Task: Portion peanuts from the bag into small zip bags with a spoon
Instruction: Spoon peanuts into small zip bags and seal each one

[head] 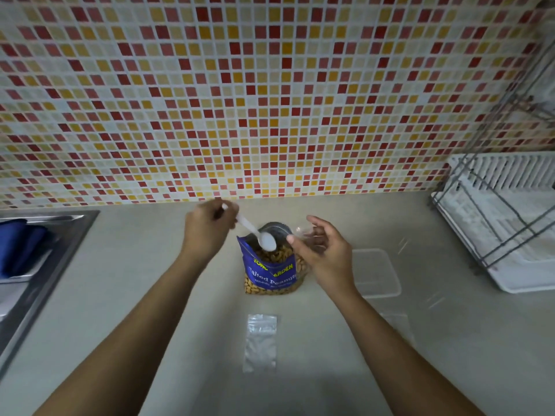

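A wall of small red, orange and cream tiles fills twelve o'clock, above a pale counter. At nine o'clock a steel sink holds a blue cloth. At three o'clock stands a white dish rack with a wire frame. A clear plastic tub lies near four o'clock.

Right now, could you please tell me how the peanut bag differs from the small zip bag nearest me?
The peanut bag stands upright; the small zip bag lies flat. The peanut bag is blue and printed; the small zip bag is clear. The peanut bag is open and holds peanuts; the small zip bag looks empty. Both sit on the counter.
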{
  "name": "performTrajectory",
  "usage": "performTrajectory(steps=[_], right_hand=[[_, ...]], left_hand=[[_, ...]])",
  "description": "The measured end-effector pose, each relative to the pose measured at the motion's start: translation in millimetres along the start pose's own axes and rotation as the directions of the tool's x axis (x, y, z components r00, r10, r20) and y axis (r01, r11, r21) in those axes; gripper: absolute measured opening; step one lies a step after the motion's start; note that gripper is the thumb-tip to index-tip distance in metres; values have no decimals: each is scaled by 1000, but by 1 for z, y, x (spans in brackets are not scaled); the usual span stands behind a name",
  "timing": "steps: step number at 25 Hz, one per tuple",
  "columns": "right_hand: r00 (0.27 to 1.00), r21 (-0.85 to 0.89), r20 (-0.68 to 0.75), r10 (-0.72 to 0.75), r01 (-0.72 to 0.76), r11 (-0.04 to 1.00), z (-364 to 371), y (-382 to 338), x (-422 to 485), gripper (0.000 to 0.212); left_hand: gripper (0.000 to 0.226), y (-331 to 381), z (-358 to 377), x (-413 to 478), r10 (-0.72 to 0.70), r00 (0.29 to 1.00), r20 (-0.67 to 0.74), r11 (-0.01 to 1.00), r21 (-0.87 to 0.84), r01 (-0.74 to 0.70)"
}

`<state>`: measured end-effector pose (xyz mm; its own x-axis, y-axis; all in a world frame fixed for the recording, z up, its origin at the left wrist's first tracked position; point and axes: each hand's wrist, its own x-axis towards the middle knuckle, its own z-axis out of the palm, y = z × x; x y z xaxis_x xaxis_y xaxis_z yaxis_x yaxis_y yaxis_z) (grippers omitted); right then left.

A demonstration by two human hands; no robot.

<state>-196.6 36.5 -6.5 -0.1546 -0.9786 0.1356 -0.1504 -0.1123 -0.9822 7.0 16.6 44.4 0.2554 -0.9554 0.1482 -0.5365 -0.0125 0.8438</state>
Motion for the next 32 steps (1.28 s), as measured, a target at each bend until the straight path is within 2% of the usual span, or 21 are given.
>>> performTrajectory(steps=[2,4,5,6,7,8,9,10,11,12,14,16,18,21,25,28,30,32], right_hand=[[1000,52,-17,24,-23,998,-13,-3,-2,42],[1000,32,-18,20,-20,999,-24,-6,-7,39],[1000,35,-26,14,-13,999,-27,-7,-9,39],[999,46,-44,8,-6,999,-29,-8,-11,38],[998,63,-60,4,-1,998,-32,-9,-13,38],[998,71,-68,10,-5,997,-34,-10,-15,39],[998,72,-64,16,-11,997,-35,-10,-18,39],[998,72,-56,22,-18,997,-37,-10,-20,40],[998,77,-51,37,-33,996,-39,-8,-23,41],[998,90,-45,54,-50,995,-43,-6,-27,41],[995,105,-1,102,-101,989,-52,-2,-33,41],[979,124,77,189,-197,972,-68,5,-38,35],[952,139,134,276,-294,946,-88,13,-39,19],[905,50,237,354,-375,926,-111,26,-36,6],[847,-109,296,441,-429,897,-127,53,-42,7],[856,-236,284,432,-374,897,-140,84,-54,8],[906,-395,216,363,-259,881,-148,99,-68,8],[959,-563,184,217,-78,823,-155,113,-83,17]], left_hand=[[23,-18,16,-13,-55,997,60,988,145,45],[44,-21,21,-28,-88,995,-48,935,341,100],[48,-20,21,-35,4,990,-140,920,389,52],[44,-15,22,-43,175,963,-206,914,397,-81],[35,-9,24,-52,304,934,-188,912,339,-229],[27,-4,28,-63,340,936,-93,925,215,-314],[22,4,36,-79,287,956,67,954,71,-292],[21,8,48,-95,185,946,268,983,-43,-180],[29,10,60,-108,107,907,406,993,-98,-73],[37,8,73,-117,83,886,457,993,-115,-33],[32,3,96,-126,37,902,430,975,-212,61],[17,6,109,-130,-64,892,447,892,-374,252],[2,11,117,-136,-147,837,528,802,-432,414],[16,9,131,-149,-240,742,627,713,-405,573],[14,-9,153,-174,-298,782,547,736,-390,553],[27,-34,174,-192,-401,774,490,763,-288,578],[29,-43,185,-198,-482,757,441,786,-165,596],[23,-41,193,-200,-489,787,376,848,-5,530]])
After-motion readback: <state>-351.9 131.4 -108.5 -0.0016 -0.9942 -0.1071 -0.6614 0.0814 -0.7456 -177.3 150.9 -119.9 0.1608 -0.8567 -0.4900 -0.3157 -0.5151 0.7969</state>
